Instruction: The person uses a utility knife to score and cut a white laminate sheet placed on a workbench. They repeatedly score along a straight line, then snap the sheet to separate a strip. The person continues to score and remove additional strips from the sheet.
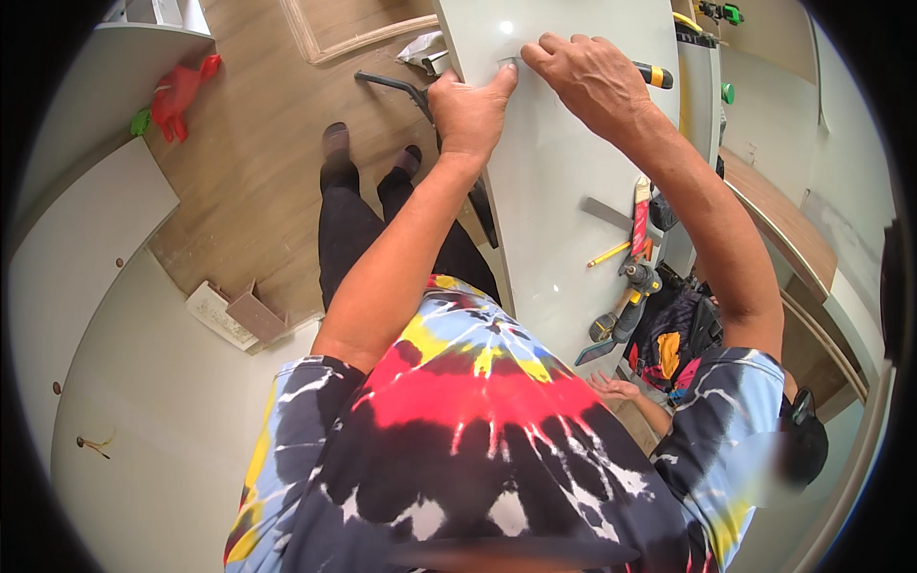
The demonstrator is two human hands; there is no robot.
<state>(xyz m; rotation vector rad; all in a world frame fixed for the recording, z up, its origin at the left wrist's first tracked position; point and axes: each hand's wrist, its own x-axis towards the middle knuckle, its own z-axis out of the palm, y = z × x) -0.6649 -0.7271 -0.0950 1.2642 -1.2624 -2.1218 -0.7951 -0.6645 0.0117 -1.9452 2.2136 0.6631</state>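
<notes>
A long white panel (pixel 549 172) lies in front of me. My left hand (pixel 468 115) is closed over its left edge near the far end, thumb on top and the other fingers partly hidden. Close to that thumb is a small whitish spot or piece (pixel 507 63), too small to name. My right hand (pixel 590 81) is bent over the panel just right of it, fingers curled and pinched down. Whatever those fingers hold is hidden. An orange-and-black tool handle (pixel 655 75) lies just beyond my right hand, its other end covered.
Along the panel's right side lie a cordless drill (pixel 638 282), a yellow pencil (pixel 609 253), a red-handled tool (pixel 640 215) and a phone (pixel 594 353). Another person's hand (pixel 614 387) shows at lower right. A dark metal leg (pixel 392 84) stands left, a red item (pixel 181 98) farther left.
</notes>
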